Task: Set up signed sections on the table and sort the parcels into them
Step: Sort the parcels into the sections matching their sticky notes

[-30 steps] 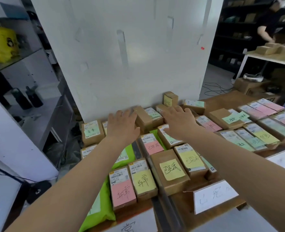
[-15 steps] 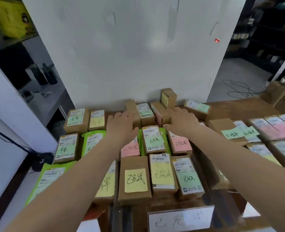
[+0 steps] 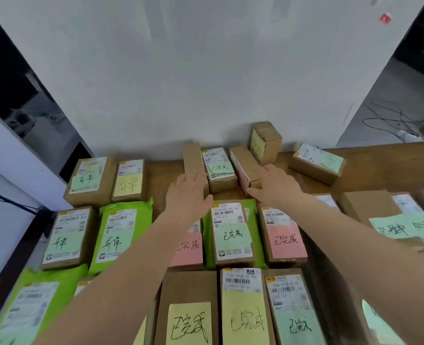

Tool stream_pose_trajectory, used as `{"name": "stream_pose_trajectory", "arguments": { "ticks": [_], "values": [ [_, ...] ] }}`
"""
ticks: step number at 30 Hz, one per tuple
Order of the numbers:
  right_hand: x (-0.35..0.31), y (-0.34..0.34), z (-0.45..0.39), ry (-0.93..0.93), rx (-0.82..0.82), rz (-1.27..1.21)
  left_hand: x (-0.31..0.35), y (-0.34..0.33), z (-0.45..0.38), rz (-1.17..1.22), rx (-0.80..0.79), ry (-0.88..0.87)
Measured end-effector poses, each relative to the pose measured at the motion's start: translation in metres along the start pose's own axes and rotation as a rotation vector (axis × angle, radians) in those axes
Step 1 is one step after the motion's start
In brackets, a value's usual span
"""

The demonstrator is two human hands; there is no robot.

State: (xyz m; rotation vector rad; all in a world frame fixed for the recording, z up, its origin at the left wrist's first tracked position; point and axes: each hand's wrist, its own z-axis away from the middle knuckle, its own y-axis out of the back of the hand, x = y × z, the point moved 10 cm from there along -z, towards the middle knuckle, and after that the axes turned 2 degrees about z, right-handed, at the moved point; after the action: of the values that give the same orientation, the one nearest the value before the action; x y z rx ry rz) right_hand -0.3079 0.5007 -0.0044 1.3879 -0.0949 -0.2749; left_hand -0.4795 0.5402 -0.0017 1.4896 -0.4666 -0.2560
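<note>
Head view: most parcels (image 3: 233,235) lie in noted rows beneath both arms. Left hand (image 3: 188,195) and right hand (image 3: 273,186), both open, flank three unaligned boxes (image 3: 219,168) just ahead; tidying those seems left.
</note>
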Motion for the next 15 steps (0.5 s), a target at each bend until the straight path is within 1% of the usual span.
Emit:
{"name": "stream_pose_trajectory", "arguments": {
  "ticks": [5, 8, 12, 15],
  "values": [
    [0.008, -0.032, -0.058, -0.033, -0.04, -0.002, -0.015, -0.034, -0.059, 0.031, 0.002, 0.045],
    [0.011, -0.052, -0.084, -0.057, -0.047, -0.01, -0.028, -0.053, -0.085, 0.071, -0.023, 0.136],
    [0.019, -0.071, -0.103, -0.14, -0.027, -0.142, -0.04, -0.075, -0.101, 0.181, -0.08, 0.248],
    [0.022, -0.069, -0.108, -0.178, 0.043, -0.239, -0.047, -0.074, -0.102, 0.255, -0.066, 0.283]
  ]
}}
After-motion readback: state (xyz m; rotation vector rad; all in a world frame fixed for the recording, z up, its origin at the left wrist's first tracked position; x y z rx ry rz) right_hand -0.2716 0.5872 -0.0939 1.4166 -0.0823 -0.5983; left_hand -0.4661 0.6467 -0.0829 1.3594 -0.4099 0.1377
